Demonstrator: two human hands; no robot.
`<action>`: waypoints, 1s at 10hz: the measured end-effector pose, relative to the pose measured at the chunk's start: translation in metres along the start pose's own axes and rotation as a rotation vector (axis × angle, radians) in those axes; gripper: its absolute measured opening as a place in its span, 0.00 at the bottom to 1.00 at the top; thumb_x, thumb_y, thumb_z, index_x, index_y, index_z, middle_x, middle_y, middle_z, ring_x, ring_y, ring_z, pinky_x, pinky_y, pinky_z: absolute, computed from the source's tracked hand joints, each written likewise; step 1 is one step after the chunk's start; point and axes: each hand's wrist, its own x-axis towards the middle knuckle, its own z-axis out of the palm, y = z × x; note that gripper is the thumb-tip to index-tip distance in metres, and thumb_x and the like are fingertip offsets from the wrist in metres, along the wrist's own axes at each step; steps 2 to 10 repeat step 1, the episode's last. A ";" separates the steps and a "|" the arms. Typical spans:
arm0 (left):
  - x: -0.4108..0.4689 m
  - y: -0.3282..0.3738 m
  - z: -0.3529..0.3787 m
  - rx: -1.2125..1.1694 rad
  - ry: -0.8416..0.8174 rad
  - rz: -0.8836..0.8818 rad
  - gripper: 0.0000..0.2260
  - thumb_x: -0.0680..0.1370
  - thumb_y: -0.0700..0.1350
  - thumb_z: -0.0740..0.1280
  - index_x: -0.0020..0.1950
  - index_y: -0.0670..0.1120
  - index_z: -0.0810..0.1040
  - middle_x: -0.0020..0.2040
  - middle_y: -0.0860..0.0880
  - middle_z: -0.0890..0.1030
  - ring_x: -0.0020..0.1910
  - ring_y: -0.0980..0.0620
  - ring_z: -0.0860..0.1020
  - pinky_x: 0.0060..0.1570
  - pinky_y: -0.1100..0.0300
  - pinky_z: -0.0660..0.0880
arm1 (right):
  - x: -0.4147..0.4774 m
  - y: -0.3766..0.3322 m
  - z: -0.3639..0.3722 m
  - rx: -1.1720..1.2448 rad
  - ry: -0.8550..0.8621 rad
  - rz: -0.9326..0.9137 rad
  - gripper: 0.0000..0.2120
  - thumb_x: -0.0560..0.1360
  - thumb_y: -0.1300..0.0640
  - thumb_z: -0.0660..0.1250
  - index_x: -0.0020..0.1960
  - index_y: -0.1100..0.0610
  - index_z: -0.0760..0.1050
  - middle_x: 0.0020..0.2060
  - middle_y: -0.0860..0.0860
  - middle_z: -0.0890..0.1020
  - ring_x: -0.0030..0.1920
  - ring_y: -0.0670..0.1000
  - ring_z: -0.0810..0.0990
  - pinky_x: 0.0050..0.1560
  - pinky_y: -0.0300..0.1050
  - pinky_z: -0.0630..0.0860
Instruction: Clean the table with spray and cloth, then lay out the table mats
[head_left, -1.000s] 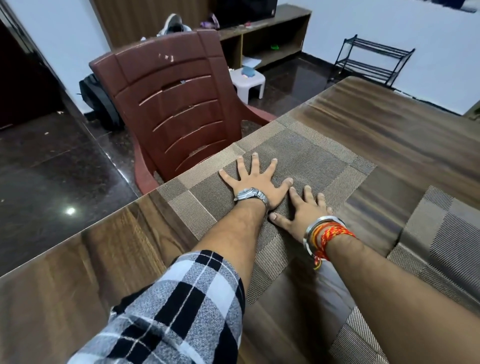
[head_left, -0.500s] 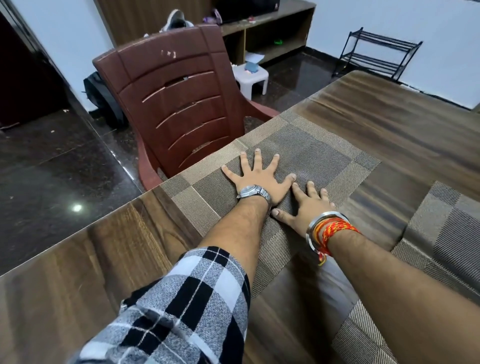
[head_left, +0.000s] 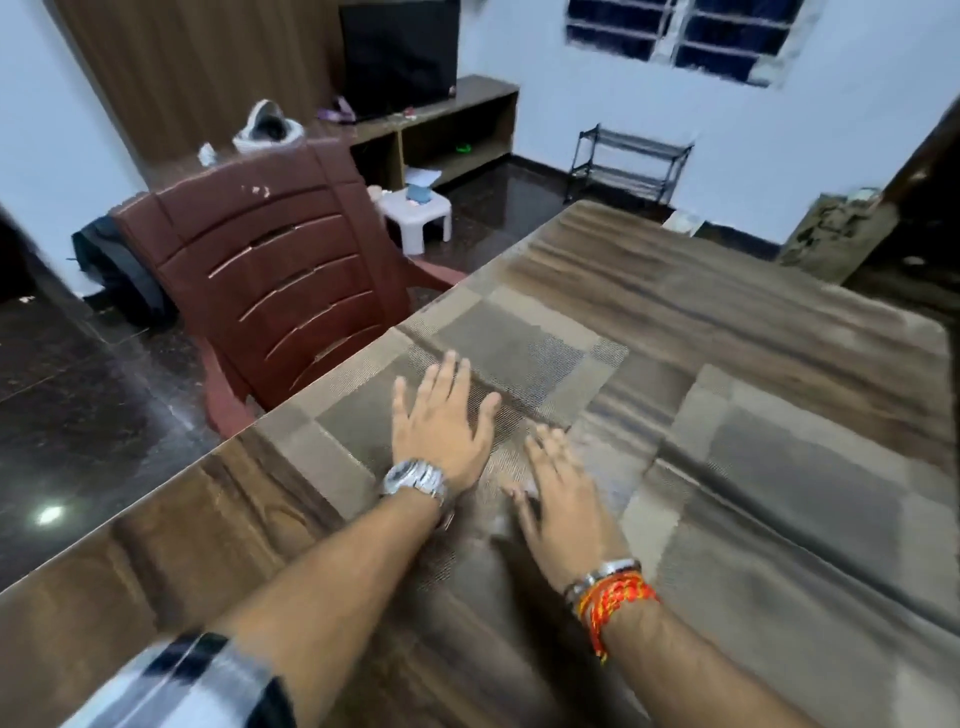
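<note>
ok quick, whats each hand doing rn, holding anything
Left hand: open, fingers spread, over the near table mat, holding nothing.
Right hand: open, blurred, holding nothing.

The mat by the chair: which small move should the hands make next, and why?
Probably draw both hands back off the mat by the chair. It looks flat along the table edge, a second mat already lies beside it, and the left hand and right hand are open, gripping nothing.

White walls, dark glossy floor (head_left: 78, 415), maroon chair (head_left: 275, 291), TV unit (head_left: 441, 130), barred window (head_left: 685, 36)
</note>
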 end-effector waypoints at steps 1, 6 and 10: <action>-0.052 0.019 -0.024 -0.013 -0.002 0.058 0.34 0.77 0.65 0.38 0.79 0.51 0.51 0.79 0.53 0.51 0.77 0.54 0.53 0.73 0.50 0.35 | -0.049 0.011 -0.022 -0.043 0.066 0.032 0.26 0.78 0.46 0.55 0.66 0.60 0.77 0.66 0.56 0.78 0.65 0.56 0.78 0.70 0.46 0.67; -0.052 0.019 -0.024 -0.013 -0.002 0.058 0.34 0.77 0.65 0.38 0.79 0.51 0.51 0.79 0.53 0.51 0.77 0.54 0.53 0.73 0.50 0.35 | -0.049 0.011 -0.022 -0.043 0.066 0.032 0.26 0.78 0.46 0.55 0.66 0.60 0.77 0.66 0.56 0.78 0.65 0.56 0.78 0.70 0.46 0.67; -0.052 0.019 -0.024 -0.013 -0.002 0.058 0.34 0.77 0.65 0.38 0.79 0.51 0.51 0.79 0.53 0.51 0.77 0.54 0.53 0.73 0.50 0.35 | -0.049 0.011 -0.022 -0.043 0.066 0.032 0.26 0.78 0.46 0.55 0.66 0.60 0.77 0.66 0.56 0.78 0.65 0.56 0.78 0.70 0.46 0.67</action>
